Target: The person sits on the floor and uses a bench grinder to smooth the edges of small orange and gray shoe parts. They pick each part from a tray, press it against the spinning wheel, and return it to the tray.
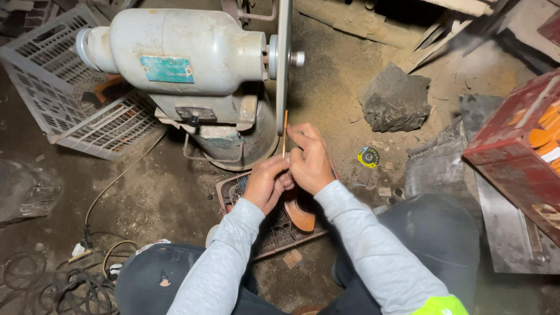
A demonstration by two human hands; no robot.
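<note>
1. Just below the middle of the frame, the left hand (265,182) and the right hand (310,160) sit together, both pinched on a thin orange piece (284,133) seen edge-on.
2. That piece stands nearly upright, with its top edge just beside the narrow grinding wheel (283,70) of the grey bench motor (181,52) in the upper centre; whether it touches the wheel cannot be told.
3. Judged by its look, the piece is light, thin and fairly stiff, probably with some flex. Its slim edges give little to grip, so holding it low with the fingers of both hands, well under the wheel, seems the steadier hold.
4. Under the hands lies a dark tray (274,233) holding a flat orange piece (300,214) of similar colour; what else is in it is too dark to tell.
5. At the right edge, a red crate (507,157) holds more orange pieces (542,131), stacked.
6. At the upper left, a white plastic basket (64,87) lies tipped on its side, with something orange showing through its mesh.
7. On the sandy floor right of the hands lies a small yellow-labelled disc (368,156), near a grey rock (395,99).
</note>
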